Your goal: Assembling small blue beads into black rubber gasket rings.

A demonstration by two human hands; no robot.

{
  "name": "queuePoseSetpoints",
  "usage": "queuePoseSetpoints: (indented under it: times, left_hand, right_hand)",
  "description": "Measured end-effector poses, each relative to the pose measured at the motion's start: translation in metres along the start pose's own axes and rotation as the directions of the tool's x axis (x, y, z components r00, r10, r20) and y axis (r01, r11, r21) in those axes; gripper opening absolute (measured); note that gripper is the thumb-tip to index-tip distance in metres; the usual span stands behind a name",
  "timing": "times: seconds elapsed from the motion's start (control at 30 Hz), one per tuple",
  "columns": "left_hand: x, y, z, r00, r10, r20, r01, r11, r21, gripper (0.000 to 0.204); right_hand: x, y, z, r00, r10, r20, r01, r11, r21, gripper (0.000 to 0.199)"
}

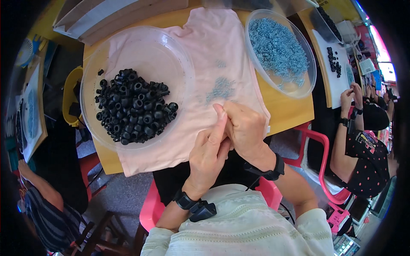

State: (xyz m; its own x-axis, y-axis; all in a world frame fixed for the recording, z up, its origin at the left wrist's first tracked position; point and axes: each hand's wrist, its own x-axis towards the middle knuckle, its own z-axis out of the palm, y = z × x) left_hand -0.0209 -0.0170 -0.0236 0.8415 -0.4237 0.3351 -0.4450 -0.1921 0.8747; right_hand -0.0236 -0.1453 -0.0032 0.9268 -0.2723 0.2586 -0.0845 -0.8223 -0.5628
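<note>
My left hand (206, 154) and my right hand (247, 129) meet over the near edge of a pale pink cloth (205, 47). The fingers of both are closed and pressed together; whatever lies between them is hidden. Just beyond my fingertips, a small scatter of blue-grey metal pieces (221, 88), which look like tiny springs, lies on the cloth. On the left stands a round clear tray (96, 51) with a heap of small hollow black parts (134, 106). At the right, an oval clear tray (299, 90) holds a large pile of the same blue-grey pieces (277, 47).
Under the cloth is a yellow-brown table (294, 112). A cardboard box (119, 19) stands along its far side. To the right, a co-worker (363, 158) sits at another table, beside a pink chair (322, 158). Another person (47, 205) is at the left, near a yellow bin (70, 96).
</note>
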Motion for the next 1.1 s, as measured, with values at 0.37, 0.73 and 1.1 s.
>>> queuePoseSetpoints:
  times: [0.37,0.73,1.1]
  left_hand:
    - [0.009,0.02,-0.026,0.852,-0.514,0.101,0.409,0.532,-0.742,0.052]
    - [-0.008,0.039,-0.035,0.874,-0.468,0.13,0.384,0.502,-0.775,0.031]
    - [-0.001,0.192,-0.045,0.973,0.034,-0.229,0.152,-0.84,0.521,0.007]
  right_hand:
    - [-0.012,-0.011,-0.049,0.996,0.089,0.02,-0.084,0.809,0.581,0.013]
    - [-0.02,-0.025,-0.067,0.969,-0.246,0.015,0.211,0.861,0.464,0.026]
    - [0.114,-0.013,-0.112,0.916,0.024,-0.399,0.127,0.929,0.348,0.019]
